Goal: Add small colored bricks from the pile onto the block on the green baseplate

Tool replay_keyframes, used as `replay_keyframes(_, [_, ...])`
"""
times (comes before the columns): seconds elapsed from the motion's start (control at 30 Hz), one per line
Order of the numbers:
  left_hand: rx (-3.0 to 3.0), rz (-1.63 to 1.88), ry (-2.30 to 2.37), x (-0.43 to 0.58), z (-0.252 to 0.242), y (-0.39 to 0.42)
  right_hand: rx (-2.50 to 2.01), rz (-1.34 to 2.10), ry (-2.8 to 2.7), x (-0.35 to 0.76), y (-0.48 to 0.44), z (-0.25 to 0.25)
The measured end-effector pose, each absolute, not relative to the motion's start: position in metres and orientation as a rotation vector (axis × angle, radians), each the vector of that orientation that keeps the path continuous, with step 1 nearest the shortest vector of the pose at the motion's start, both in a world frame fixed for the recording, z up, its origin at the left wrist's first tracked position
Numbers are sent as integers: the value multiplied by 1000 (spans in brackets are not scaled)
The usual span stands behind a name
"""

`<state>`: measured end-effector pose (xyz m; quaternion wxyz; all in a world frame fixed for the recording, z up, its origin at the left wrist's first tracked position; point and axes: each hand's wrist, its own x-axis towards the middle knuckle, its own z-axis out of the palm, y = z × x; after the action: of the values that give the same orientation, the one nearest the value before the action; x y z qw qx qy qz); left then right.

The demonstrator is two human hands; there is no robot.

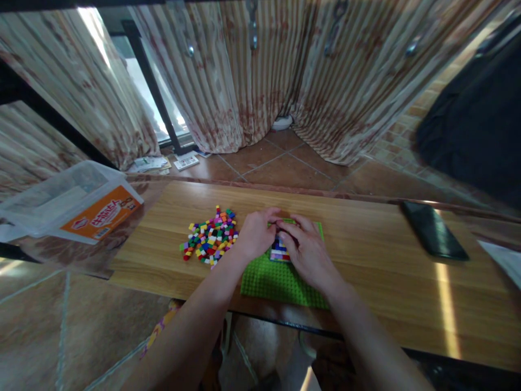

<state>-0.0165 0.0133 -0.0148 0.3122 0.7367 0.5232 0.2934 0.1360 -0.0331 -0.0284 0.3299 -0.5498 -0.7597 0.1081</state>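
Note:
A green studded baseplate lies on the wooden table with a small build of coloured toy bricks on it, showing white, blue, red and purple rows. My left hand comes in over the build's left side, fingers curled and closed. From the right, my right hand reaches across the build's far end, its fingers bent in to meet the left fingertips. Whatever lies between the fingertips is hidden. Left of my left hand spreads a pile of loose toy bricks in many colours.
A clear plastic box with an orange label stands at the table's left end. On the right side lies a dark phone-like slab, with a white sheet beyond it. Striped curtains hang past the far edge.

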Motion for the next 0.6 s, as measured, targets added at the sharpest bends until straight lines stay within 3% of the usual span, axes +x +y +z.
replay_keyframes(0.6, [1937, 787, 1308, -18, -13, 10, -1403, 317, -1928, 136, -35, -30])
